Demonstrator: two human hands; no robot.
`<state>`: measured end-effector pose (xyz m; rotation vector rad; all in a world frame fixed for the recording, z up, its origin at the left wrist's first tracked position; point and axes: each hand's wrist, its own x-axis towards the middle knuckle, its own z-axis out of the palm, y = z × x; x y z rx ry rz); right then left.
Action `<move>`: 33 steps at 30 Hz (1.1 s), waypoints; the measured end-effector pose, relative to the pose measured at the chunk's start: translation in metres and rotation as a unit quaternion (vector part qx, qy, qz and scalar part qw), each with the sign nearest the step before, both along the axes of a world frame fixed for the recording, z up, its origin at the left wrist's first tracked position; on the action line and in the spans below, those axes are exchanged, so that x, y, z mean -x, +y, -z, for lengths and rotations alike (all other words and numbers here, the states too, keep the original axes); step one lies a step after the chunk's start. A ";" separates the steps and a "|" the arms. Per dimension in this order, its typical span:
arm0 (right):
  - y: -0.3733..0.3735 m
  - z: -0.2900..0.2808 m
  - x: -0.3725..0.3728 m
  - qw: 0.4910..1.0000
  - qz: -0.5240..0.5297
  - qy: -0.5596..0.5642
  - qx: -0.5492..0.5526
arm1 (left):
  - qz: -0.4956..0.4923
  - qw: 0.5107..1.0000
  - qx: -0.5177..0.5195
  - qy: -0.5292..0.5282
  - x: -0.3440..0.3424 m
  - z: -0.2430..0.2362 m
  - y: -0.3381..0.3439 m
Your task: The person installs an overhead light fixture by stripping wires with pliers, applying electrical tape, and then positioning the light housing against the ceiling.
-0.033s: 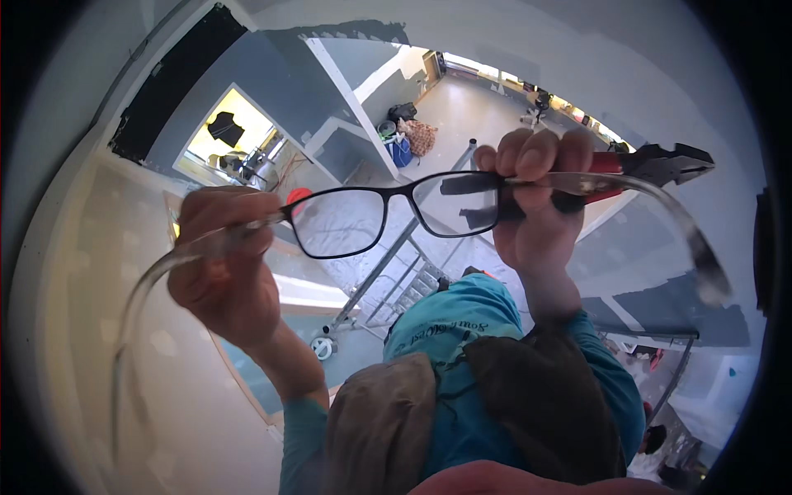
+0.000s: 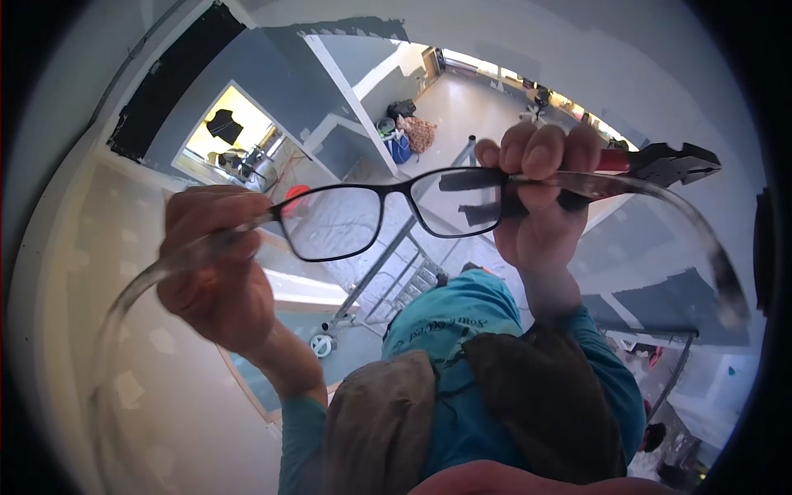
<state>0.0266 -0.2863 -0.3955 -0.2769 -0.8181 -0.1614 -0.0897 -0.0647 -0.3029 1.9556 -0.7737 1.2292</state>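
A pair of eyeglasses (image 2: 396, 189) with a thin black front and mottled, see-through temple arms is stretched between my hands, its arms unfolded toward me. My left hand (image 2: 216, 285) pinches the left temple close to its hinge. At the other hinge my right hand (image 2: 538, 235) grips the right temple between thumb and fingers. That same hand also keeps hold of pliers (image 2: 672, 163) with red and black handles, their dark jaws pointing right. Through the right lens the ends of the plier handles show.
Metal scaffold rails (image 2: 375, 280) stand below me, with a white caster wheel (image 2: 321, 346) at a lower corner. Bags (image 2: 399, 148) lie on the floor farther off. A patched pale wall (image 2: 132, 330) rises close on the left.
The glasses have come slightly nearer, with their arms a little wider apart. My left hand has shifted slightly left, and the pliers slightly right.
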 end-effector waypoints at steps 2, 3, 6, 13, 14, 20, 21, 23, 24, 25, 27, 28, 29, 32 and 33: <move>-0.001 -0.013 0.010 0.999 -0.023 -0.025 -0.023 | 0.007 0.999 -0.042 -0.006 0.024 -0.012 0.003; -0.003 -0.019 0.013 0.999 -0.025 -0.029 -0.028 | 0.009 0.997 -0.080 -0.011 0.030 -0.018 0.007; -0.009 -0.032 0.023 0.996 -0.031 -0.053 -0.060 | 0.029 0.994 -0.099 -0.029 0.039 -0.026 0.000; -0.034 -0.065 0.026 0.988 -0.070 -0.085 -0.111 | 0.030 0.979 -0.159 -0.126 0.064 -0.053 -0.023; -0.040 -0.069 0.026 0.986 -0.078 -0.088 -0.116 | 0.030 0.979 -0.160 -0.121 0.066 -0.058 -0.030; -0.078 -0.089 0.041 0.968 -0.152 -0.121 -0.158 | -0.089 0.969 -0.195 -0.119 0.096 -0.088 -0.059; -0.081 -0.090 0.045 0.965 -0.169 -0.125 -0.159 | -0.139 0.963 -0.196 -0.119 0.102 -0.087 -0.064; -0.093 -0.094 0.042 0.963 -0.168 -0.149 -0.148 | -0.005 0.988 -0.119 -0.094 0.110 -0.091 -0.065; -0.102 -0.095 0.040 0.984 -0.020 -0.110 -0.140 | 0.063 0.991 -0.080 -0.086 0.115 -0.094 -0.066; -0.109 -0.096 0.040 0.985 0.052 -0.096 -0.136 | 0.095 0.990 -0.047 -0.097 0.117 -0.093 -0.067; -0.115 -0.099 0.041 0.977 0.139 -0.076 -0.140 | 0.115 0.985 -0.020 -0.129 0.119 -0.093 -0.073; -0.115 -0.099 0.039 0.976 0.136 -0.086 -0.146 | 0.125 0.981 -0.011 -0.145 0.119 -0.094 -0.076; -0.110 -0.098 0.037 0.975 0.131 -0.098 -0.151 | 0.130 0.978 -0.006 -0.162 0.121 -0.096 -0.078; -0.107 -0.096 0.028 0.973 0.121 -0.121 -0.157 | 0.131 0.971 0.004 -0.199 0.127 -0.097 -0.087; -0.104 -0.096 0.025 0.973 0.116 -0.125 -0.158 | 0.129 0.969 0.004 -0.210 0.129 -0.097 -0.088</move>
